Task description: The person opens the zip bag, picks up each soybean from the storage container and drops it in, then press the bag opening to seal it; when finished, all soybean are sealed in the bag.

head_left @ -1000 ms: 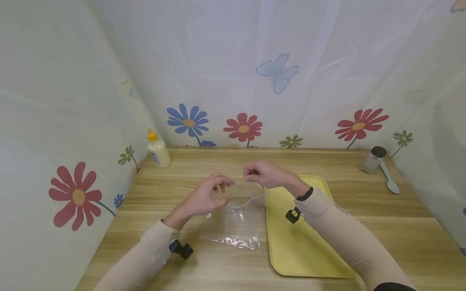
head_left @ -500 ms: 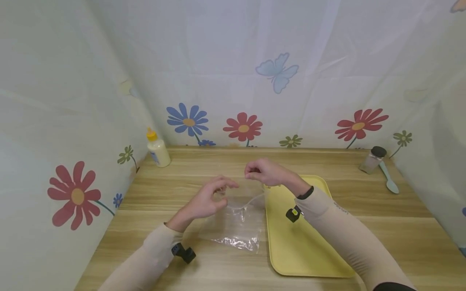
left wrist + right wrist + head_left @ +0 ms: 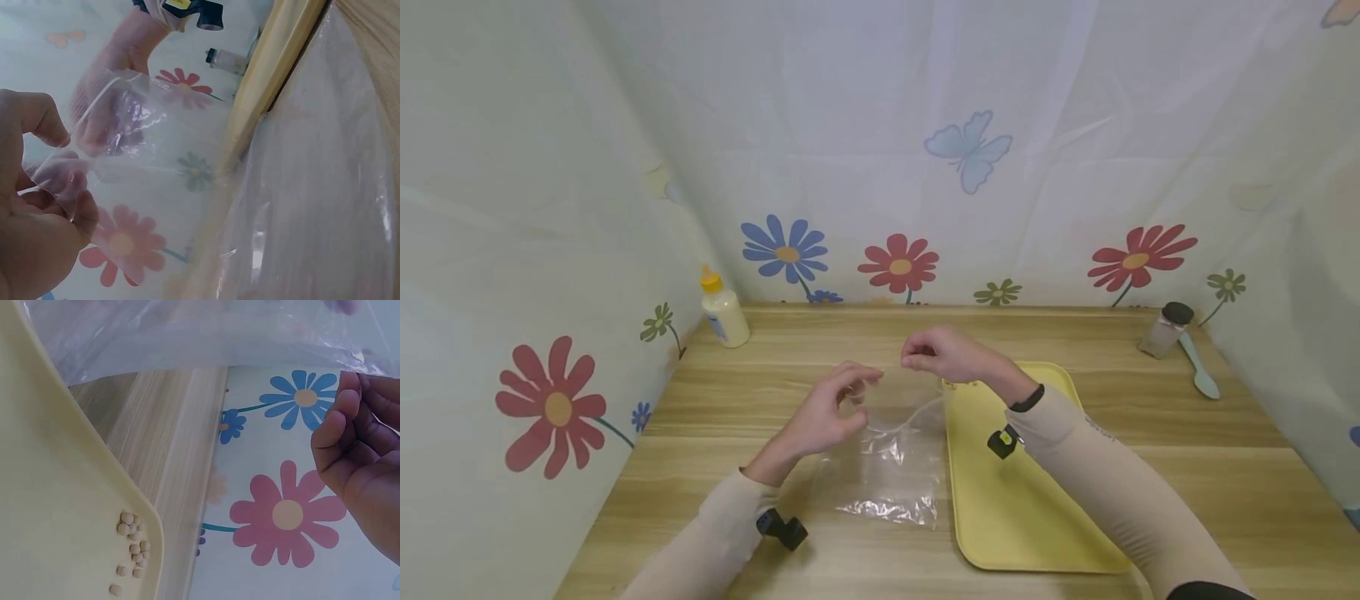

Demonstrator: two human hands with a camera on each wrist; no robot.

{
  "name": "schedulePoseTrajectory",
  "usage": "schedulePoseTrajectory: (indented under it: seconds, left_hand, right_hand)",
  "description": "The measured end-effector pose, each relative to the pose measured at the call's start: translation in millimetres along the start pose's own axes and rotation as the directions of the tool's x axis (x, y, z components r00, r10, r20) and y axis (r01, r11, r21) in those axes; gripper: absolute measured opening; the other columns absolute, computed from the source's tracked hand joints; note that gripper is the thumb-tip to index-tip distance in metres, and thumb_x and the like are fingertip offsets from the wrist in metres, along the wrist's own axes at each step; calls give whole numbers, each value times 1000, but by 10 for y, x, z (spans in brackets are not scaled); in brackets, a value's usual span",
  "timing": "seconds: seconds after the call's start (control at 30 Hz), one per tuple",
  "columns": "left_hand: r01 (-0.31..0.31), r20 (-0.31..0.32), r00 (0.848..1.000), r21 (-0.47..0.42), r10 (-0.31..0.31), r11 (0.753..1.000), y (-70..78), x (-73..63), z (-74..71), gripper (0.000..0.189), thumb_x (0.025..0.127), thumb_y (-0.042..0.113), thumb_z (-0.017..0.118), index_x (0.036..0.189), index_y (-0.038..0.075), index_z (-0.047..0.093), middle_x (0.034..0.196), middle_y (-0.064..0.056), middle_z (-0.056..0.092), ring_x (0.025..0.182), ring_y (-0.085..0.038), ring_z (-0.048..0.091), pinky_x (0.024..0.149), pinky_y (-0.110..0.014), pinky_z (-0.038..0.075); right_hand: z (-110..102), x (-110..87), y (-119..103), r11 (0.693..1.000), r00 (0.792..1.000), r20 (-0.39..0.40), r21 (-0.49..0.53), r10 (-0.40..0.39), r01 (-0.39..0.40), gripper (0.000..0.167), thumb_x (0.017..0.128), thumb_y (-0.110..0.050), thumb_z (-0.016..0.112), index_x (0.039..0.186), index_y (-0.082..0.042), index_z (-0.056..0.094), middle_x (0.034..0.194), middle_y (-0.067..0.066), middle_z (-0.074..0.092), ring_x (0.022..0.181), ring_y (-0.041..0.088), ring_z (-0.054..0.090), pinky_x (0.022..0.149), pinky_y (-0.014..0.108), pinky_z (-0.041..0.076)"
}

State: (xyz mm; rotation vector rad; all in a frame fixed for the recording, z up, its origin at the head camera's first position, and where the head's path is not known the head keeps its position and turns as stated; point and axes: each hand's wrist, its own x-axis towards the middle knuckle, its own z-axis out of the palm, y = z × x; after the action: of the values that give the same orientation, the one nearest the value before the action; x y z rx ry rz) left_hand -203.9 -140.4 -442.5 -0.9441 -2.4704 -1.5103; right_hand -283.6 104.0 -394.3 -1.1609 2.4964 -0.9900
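Observation:
A clear plastic bag point(image 3: 887, 479) hangs between both hands over the wooden table, its pale rim point(image 3: 891, 429) parted at the top. My right hand point(image 3: 951, 354) pinches the upper edge; in the right wrist view, the fingertips point(image 3: 350, 394) meet on the film. My left hand point(image 3: 827, 417) holds the opposite side of the mouth. From the left wrist camera, the forefinger point(image 3: 47, 122) is bent at the rim and the thumb point(image 3: 86, 215) lies against the film point(image 3: 312, 162). Nothing can be made out inside the bag.
Right of the bag lies a yellow tray point(image 3: 1022, 508), with several small tan balls point(image 3: 134, 547) in one far corner. A glue bottle point(image 3: 726, 318) stands at the back left. A black-lidded jar point(image 3: 1165, 333) and a pale blue spoon point(image 3: 1202, 375) are at the back right.
My left hand has shifted slightly down, and the bag's lower end has dropped a little toward me. The right hand stays nearly in place.

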Motion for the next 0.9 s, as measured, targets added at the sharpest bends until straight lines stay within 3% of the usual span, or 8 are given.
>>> schedulePoseTrajectory:
  seconds: [0.23,0.47,0.63,0.9]
  left_hand:
    - [-4,-50,999,-44,2,999,-48,-5,21,60,69,-11,62,127,5,58,114,-16,59,84,-23,54,73,-28,51]
    - [-7,-76,997,-83,1,997,-79,-6,31,60,70,-12,62,127,7,59,114,-8,59,85,-27,54,74,-28,51]
    - [23,-84,996,-99,-31,995,-88,-3,36,61,69,-17,62,127,0,57,115,-12,58,86,-22,53,76,-23,51]
    - [25,-80,996,-109,-34,994,-85,18,26,60,67,-21,59,126,-11,54,115,-22,56,86,-24,53,76,-23,51]
  right_hand:
    - [-22,-51,82,998,999,-46,56,-7,10,17,97,-21,57,102,-8,68,86,8,64,71,14,55,65,27,48]
    - [-78,-170,177,1000,993,-114,21,17,-14,18,96,-18,59,106,-6,68,94,9,68,79,14,59,72,28,52]
    - [-88,-264,315,999,985,-164,-17,46,-50,17,94,-16,62,105,-5,68,93,5,69,80,13,60,73,28,52]
    - [-70,-371,593,990,975,-187,-49,122,-133,13,92,-14,64,102,-6,68,91,3,69,82,14,63,75,31,53]
